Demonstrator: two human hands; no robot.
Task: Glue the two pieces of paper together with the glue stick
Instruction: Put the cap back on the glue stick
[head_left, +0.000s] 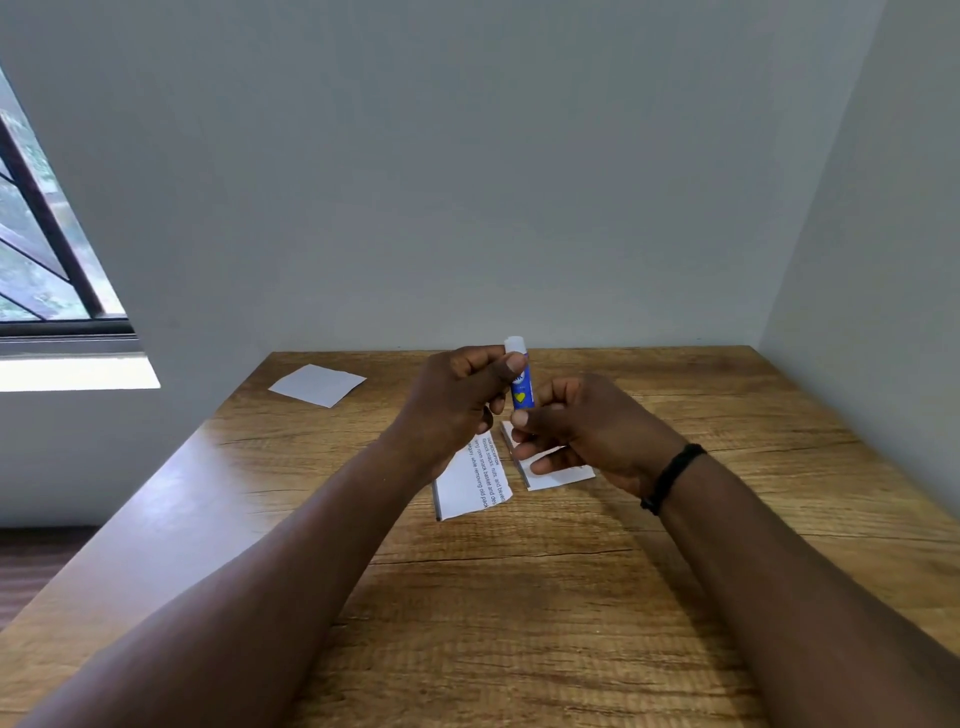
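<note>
A blue glue stick with a yellow heart and a white top is held upright above the table between both hands. My left hand pinches its upper part with thumb and fingers. My right hand pinches its lower end. Below the hands lie two pieces of paper side by side: one with printed text on the left and a blank white one on the right, partly hidden by my right hand.
The wooden table stands in a corner with grey walls behind and to the right. A third white paper piece lies at the far left of the table. A window is at the left.
</note>
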